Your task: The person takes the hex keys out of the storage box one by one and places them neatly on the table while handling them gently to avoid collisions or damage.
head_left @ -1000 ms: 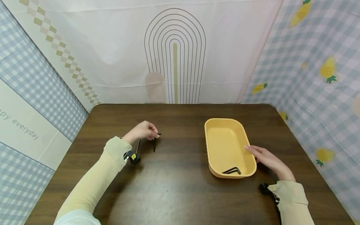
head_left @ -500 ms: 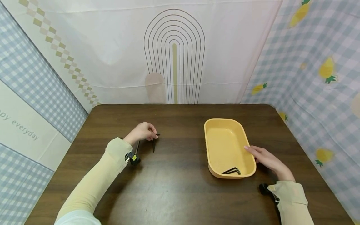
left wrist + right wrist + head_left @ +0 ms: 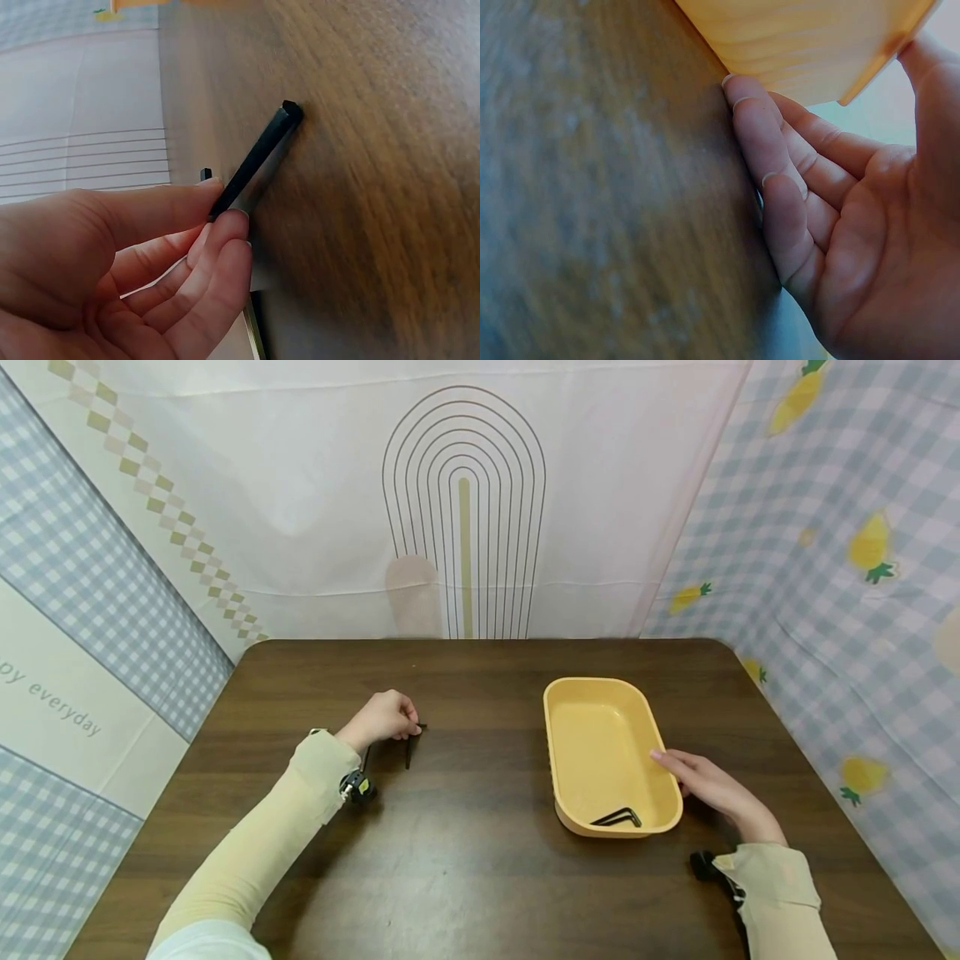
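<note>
Between thumb and fingertips my left hand (image 3: 385, 717) pinches a black hex key (image 3: 259, 156) near its bend, at the left of the table. The long arm slants down, its six-sided end close over the wood; the short end (image 3: 205, 174) shows beyond the thumb. A thin dark rod (image 3: 366, 758) shows beneath the left wrist, mostly hidden. On the right, my right hand (image 3: 712, 783) holds the side of a yellow plastic basket (image 3: 611, 831), thumb over the rim and fingers at the outer wall. Black L-shaped hex keys (image 3: 619, 816) lie in its near end.
The dark wood table (image 3: 480, 885) spans the area below both hands. Patterned cloth (image 3: 322, 510) hangs behind its far edge and along both sides. Black wrist cameras (image 3: 360, 787) are strapped at the cuffs.
My left hand has shifted slightly toward me with the hex key still pinched, and its wrist has turned a little. The right hand and the basket have stayed in place.
</note>
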The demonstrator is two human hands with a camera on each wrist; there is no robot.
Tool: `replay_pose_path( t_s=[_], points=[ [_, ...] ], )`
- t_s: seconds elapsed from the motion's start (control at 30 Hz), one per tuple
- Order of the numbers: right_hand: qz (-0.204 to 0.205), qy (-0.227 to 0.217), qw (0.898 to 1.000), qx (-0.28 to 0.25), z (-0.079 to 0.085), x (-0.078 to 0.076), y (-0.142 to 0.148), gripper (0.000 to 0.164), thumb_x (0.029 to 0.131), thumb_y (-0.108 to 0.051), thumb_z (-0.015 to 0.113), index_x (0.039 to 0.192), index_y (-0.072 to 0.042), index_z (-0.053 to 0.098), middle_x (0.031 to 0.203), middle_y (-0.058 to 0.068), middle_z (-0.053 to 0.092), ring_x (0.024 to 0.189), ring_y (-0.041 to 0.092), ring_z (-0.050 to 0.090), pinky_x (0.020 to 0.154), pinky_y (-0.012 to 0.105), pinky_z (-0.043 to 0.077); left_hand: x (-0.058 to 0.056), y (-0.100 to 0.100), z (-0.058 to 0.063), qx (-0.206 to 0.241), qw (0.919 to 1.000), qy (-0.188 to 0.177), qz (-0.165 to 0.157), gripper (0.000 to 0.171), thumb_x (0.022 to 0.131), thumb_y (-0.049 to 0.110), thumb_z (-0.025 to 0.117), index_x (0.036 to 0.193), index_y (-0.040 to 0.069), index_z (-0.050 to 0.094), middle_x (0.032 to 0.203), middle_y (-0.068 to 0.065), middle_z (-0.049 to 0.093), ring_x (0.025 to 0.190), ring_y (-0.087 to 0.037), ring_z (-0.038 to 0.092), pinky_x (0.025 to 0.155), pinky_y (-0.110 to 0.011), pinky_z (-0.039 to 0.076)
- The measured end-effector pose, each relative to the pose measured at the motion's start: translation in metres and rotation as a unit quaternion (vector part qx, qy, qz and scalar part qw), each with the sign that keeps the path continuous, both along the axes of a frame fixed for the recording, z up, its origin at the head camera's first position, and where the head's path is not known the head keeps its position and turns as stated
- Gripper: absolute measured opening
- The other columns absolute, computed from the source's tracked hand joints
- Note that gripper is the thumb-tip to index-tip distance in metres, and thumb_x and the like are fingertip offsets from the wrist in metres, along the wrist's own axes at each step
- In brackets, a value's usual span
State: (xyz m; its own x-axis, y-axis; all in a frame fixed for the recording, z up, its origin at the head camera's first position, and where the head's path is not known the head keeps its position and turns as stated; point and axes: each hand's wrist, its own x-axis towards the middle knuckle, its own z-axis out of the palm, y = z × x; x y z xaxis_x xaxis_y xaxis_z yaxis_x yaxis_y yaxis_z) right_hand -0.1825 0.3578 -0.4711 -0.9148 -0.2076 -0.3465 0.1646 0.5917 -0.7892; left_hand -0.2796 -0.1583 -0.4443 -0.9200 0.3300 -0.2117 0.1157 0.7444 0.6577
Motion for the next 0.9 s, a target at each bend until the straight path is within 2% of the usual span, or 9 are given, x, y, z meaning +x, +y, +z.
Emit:
replay_pose_path(
  t_s=[0.5,0.73,0.9],
  points=[
    [0.0,0.006,1.0,0.006,0.0014,0.001,-0.0005,0.064,0.107,-0.048,0.042,0.142,0.004,0.048,0.108,0.009,0.067,0.091,0.016,0.062,0.078,0.031,0.053,0.0013,0.0037,0.0011,-0.017,0.9997,0.015,-0.003,0.011,0.083,0.001,0.076,0.078,0.003,0.066,0.066,-0.004,0.064,0.057,-0.013,0.06,0.054,-0.026,0.05],
    [0.004,0.007,1.0,-0.015,0.0015,0.0003,-0.0008,0.057,0.107,-0.047,0.043,0.134,0.003,0.054,0.102,0.01,0.066,0.088,0.018,0.063,0.076,0.032,0.054,0.0022,0.006,0.0002,-0.031,0.9993,0.022,-0.004,0.012,0.081,-0.002,0.076,0.076,0.002,0.065,0.063,-0.003,0.062,0.055,-0.012,0.058,0.054,-0.025,0.049],
    [0.001,0.005,1.0,-0.012,0.0019,0.0008,-0.0006,0.056,0.107,-0.047,0.043,0.132,0.002,0.055,0.098,0.009,0.065,0.086,0.017,0.062,0.076,0.031,0.053,0.0042,0.0078,0.003,-0.038,0.999,0.022,-0.004,0.012,0.081,-0.002,0.075,0.076,0.002,0.065,0.062,-0.002,0.061,0.055,-0.012,0.058,0.053,-0.025,0.048]
  ],
)
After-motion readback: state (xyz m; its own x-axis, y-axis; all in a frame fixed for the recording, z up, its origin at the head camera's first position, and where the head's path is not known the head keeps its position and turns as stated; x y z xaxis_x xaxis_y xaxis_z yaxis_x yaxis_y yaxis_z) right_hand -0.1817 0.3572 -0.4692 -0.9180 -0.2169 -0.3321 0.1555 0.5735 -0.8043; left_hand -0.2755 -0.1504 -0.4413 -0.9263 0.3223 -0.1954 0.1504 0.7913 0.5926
